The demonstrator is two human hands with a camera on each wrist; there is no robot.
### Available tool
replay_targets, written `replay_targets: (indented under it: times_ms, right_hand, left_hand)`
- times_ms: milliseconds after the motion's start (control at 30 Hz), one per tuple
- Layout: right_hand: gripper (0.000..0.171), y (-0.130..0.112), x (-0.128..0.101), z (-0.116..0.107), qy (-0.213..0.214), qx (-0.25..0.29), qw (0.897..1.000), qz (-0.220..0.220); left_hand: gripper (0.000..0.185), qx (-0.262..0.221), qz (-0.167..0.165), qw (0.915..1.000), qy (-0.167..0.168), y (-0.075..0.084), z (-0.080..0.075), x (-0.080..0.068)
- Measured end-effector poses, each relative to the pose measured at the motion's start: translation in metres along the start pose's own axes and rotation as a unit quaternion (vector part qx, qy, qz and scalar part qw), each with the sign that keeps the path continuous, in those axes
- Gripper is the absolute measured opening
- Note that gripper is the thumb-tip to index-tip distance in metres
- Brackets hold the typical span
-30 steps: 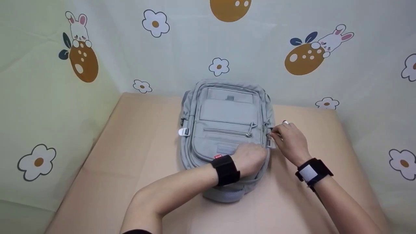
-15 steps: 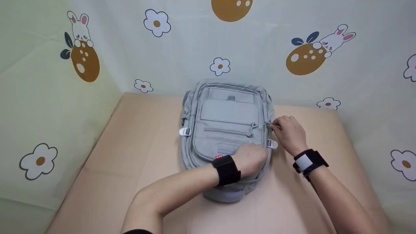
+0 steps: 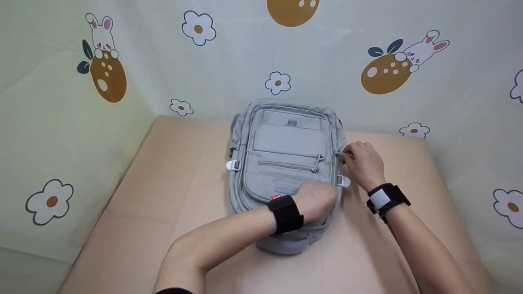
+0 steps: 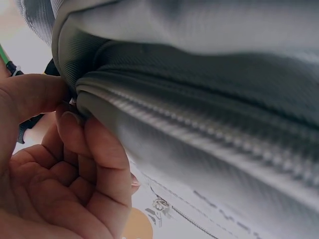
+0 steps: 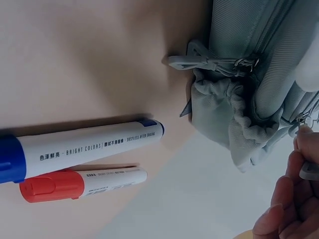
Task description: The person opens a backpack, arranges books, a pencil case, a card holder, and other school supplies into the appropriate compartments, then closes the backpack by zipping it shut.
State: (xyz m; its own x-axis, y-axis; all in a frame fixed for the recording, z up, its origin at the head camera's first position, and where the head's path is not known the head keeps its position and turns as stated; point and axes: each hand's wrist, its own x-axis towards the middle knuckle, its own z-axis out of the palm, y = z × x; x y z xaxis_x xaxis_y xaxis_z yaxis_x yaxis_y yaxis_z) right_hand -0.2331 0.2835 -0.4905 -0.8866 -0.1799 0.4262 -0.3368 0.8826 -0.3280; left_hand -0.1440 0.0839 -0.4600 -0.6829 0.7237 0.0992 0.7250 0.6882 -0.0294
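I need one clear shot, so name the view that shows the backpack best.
The head view: most of the backpack shows, though the left hand covers part. The left wrist view gives mainly one zipper, close up; the right wrist view, a side pocket and zip pulls.

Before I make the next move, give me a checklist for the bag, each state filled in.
1. Bag resting on the table, front up: ok.
2. Left hand pinching the bag's edge: ok.
3. Right hand pinching a zip pull: ok.
4. Zip beside the left hand shut along its length: cannot tell; part is out of view.
5. Blue marker and red marker apart from the bag: ok.
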Motion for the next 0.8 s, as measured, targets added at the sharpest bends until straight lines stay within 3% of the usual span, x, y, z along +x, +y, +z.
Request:
replay_targets:
  times_ms: [300,600,800]
  right_hand:
    - [0.014,0.002,-0.002,0.002,-0.031,0.022,0.999,0.039]
    - [0.009,0.011,-0.009,0.006,-0.025,0.058,0.998,0.029]
    - [0.015,0.009,-0.010,0.007,0.001,0.081,0.997,0.013]
  left_hand:
    - [0.009,0.000,-0.008,0.9998,-0.016,0.000,0.001,0.002]
    - [0.009,-0.004,-0.010,0.9997,-0.022,0.001,0.002,0.002]
    - [0.009,-0.008,-0.015,0.9994,-0.031,0.001,0.002,0.002]
